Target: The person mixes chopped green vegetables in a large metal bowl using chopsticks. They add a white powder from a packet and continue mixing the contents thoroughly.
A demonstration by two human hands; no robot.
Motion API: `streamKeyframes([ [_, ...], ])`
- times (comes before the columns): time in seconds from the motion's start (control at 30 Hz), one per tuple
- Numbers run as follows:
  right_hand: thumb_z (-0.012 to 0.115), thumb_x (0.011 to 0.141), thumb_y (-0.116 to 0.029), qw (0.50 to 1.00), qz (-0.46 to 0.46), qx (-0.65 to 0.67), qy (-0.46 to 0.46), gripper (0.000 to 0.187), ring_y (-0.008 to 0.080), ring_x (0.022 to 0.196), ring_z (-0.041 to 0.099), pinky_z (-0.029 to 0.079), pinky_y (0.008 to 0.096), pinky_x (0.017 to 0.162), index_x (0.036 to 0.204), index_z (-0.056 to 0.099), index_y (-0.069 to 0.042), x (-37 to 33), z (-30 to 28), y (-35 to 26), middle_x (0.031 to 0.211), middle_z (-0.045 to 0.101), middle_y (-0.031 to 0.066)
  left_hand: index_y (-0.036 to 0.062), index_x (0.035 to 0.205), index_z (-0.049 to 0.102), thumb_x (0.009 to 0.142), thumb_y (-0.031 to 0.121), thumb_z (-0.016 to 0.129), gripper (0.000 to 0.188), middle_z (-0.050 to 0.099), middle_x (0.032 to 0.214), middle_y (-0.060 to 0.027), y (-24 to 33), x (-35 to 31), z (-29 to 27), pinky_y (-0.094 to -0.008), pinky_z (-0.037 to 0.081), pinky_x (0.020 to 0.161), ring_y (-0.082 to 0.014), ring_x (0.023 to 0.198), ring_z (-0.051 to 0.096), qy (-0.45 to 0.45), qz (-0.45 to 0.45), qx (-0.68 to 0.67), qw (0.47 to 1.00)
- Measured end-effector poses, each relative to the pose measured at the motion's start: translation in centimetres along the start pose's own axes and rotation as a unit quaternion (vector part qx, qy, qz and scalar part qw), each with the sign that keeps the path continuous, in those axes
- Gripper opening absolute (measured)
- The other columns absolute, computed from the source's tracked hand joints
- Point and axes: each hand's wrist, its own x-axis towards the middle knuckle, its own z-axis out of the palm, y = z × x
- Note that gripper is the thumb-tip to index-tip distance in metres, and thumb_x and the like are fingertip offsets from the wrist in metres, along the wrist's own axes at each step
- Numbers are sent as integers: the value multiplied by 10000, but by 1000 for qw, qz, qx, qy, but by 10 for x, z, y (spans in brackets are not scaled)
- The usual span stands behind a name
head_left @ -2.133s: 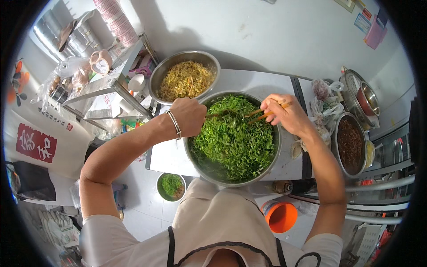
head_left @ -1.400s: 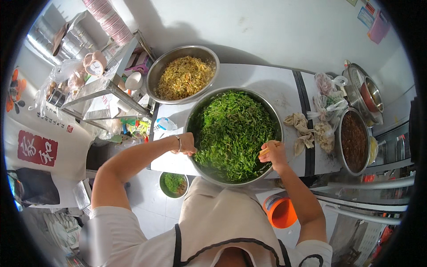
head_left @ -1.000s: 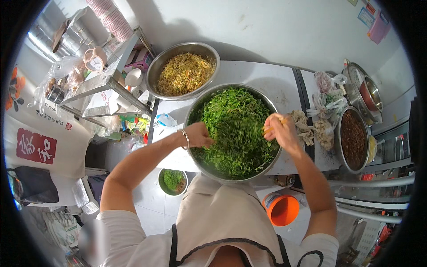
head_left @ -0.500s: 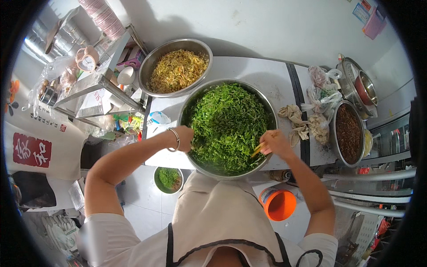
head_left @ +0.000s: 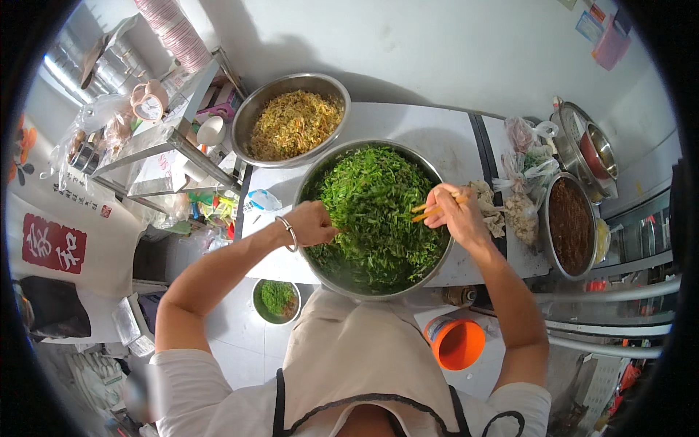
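A large steel bowl (head_left: 328, 280) heaped with chopped green vegetables (head_left: 375, 197) stands in front of me at the table's near edge. Over its right rim, my right hand (head_left: 455, 211) is closed on yellow chopsticks (head_left: 418, 215). Their lower ends reach toward the greens, and a short end shows above the fingers. My left hand (head_left: 312, 223), a bracelet on its wrist, is closed in a fist at the bowl's left side, against the greens. Whatever is inside that fist is hidden.
Behind on the left is a steel bowl of yellowish shredded food (head_left: 297, 125). A bowl of dark brown food (head_left: 569, 226), plastic bags (head_left: 520, 175) and a cloth (head_left: 486, 207) lie to the right. An orange bucket (head_left: 457, 346) and small bowl (head_left: 277, 300) stand on the floor.
My right hand has risen slightly and turned, so the chopsticks lie flatter. My left hand has shifted a little right, over the rim. The greens' surface looks stirred, its heap reshaped.
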Motion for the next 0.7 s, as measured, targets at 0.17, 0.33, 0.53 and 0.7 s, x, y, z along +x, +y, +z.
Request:
streamKeyframes([
  [0.17, 429, 981, -236, 993, -47, -99, -47, 334, 121, 589, 623, 517, 257, 540, 847, 608, 13, 16, -6, -52, 724, 635, 79, 13, 650, 660, 817, 246, 575, 298, 594, 593, -201, 49, -25, -52, -462, 493, 597, -377, 580, 600, 87, 16, 214, 973],
  [0.33, 498, 962, -292, 980, -78, -155, -95, 330, 89, 636, 595, 503, 221, 556, 898, 641, -2, 27, -15, -91, 740, 619, 41, 14, 680, 652, 831, 244, 577, 285, 600, 593, -194, 85, -37, -81, -466, 503, 582, -368, 602, 628, 95, 0, 342, 935],
  [0.53, 534, 942, -289, 967, -103, -212, -94, 309, 93, 637, 588, 491, 232, 551, 933, 661, -8, 36, -41, -91, 775, 647, 42, 50, 782, 689, 725, 89, 608, 107, 672, 756, -137, 64, -15, -75, -390, 535, 637, -277, 741, 673, 54, -31, 424, 904],
  [0.7, 512, 935, -228, 929, -84, -361, -3, 277, 132, 505, 503, 401, 287, 481, 804, 637, -19, 48, -48, 22, 568, 547, 32, 50, 824, 694, 739, 116, 620, 131, 678, 844, -165, 5, 26, -33, -418, 536, 689, -301, 819, 674, 25, -83, 403, 911],
])
